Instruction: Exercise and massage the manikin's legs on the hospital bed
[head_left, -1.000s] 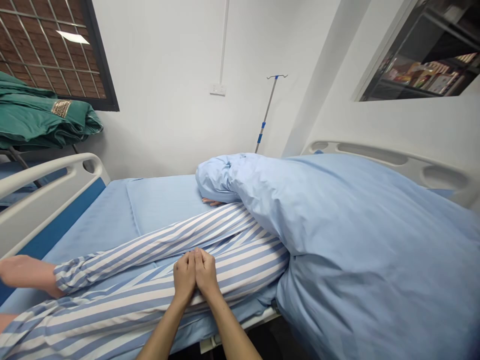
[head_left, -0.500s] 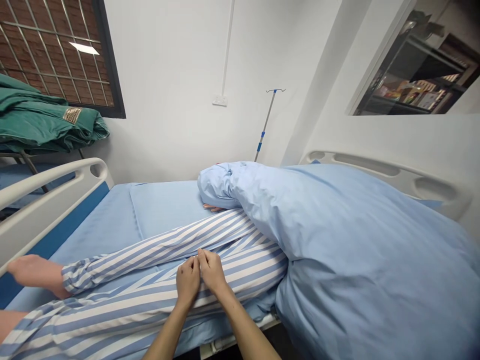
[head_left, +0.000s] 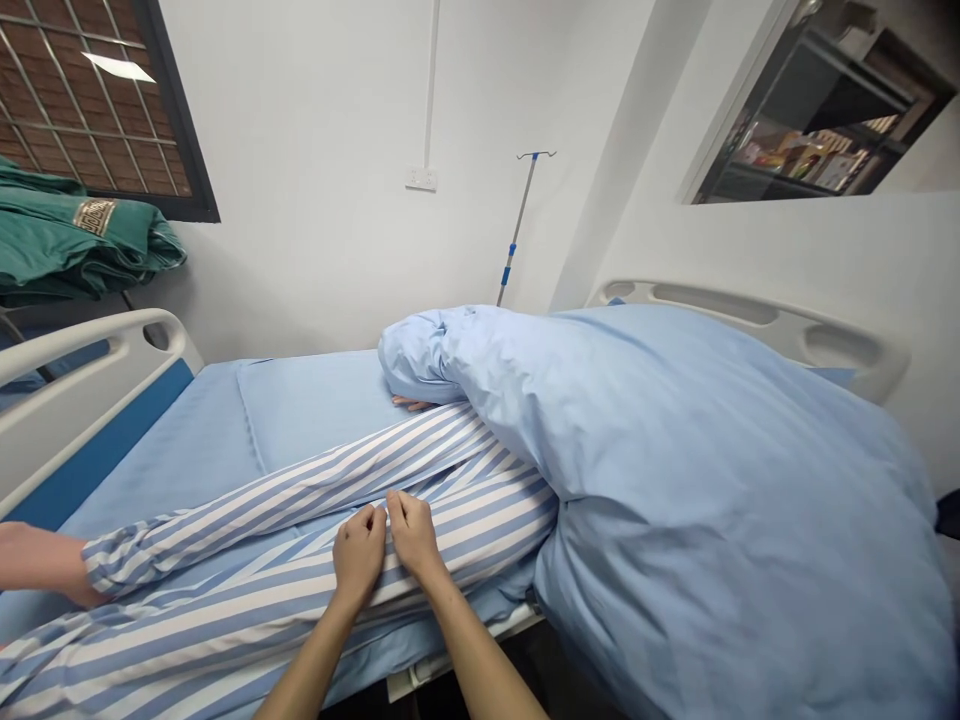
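Observation:
My left hand [head_left: 359, 556] and my right hand [head_left: 412, 538] are both curled into fists, thumb sides up, a narrow gap between them. Nothing shows sticking out of either fist. Below them are the blue-and-white striped trousers [head_left: 225, 622] on the legs of a figure lying on the bed; whether my knuckles touch the cloth I cannot tell. A bare foot and ankle [head_left: 45, 562] extend from the far trouser leg at the left. A light blue quilt [head_left: 697, 470] covers the upper body, and a few fingertips [head_left: 411, 404] peek out from under its folded edge.
The bed has a pale footboard [head_left: 142, 330] at the left and a headboard [head_left: 787, 320] at the right. A drip stand [head_left: 517, 225] rises behind it against the wall. Green folded covers [head_left: 90, 245] lie beneath the barred window [head_left: 82, 110].
My two fists have moved slightly apart. The view has shifted a little, so the bed and room appear further left and higher.

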